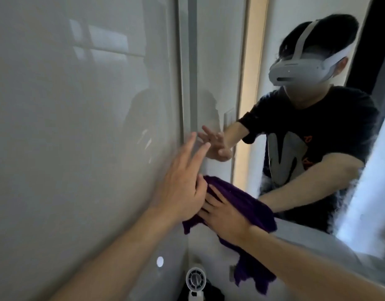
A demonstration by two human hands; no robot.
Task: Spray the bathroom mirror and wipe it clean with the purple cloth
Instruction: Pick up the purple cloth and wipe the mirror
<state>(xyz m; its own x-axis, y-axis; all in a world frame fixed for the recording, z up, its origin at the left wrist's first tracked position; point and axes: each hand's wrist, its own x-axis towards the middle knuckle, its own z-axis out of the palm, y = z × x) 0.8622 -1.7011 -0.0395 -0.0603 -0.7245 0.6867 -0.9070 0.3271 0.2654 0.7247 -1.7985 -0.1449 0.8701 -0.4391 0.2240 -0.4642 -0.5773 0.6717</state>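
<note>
From the head camera, the only view there is, the person stands close to the bathroom mirror (213, 72), low in its left corner where it meets a glossy pale wall (78, 127). The right hand (224, 216) lies flat on the purple cloth (252, 205), fingers straight and together, pressing it against the glass rather than gripping it. The cloth's long axis slants from upper left down to lower right. One end is bunched just above the fingers, and the other hangs loose past the wrist and below the mirror's bottom edge. The left hand (180, 181) holds nothing. Its fingers are straight and spread, pointing up along the mirror's left edge and nearly meeting their own reflection; I can't tell if the tips touch the glass. Its lower fingers sit just beside the cloth's upper end. As I read it, the wiping is under way with the right hand, and most of the glass lies up and to the right of it, so the next stroke should sweep that way. A pale, feathery-edged band (365, 192) at the right may be spray film, though I can't be sure. No spray bottle is in sight. A white round grilled device (196, 279) sits below.
</note>
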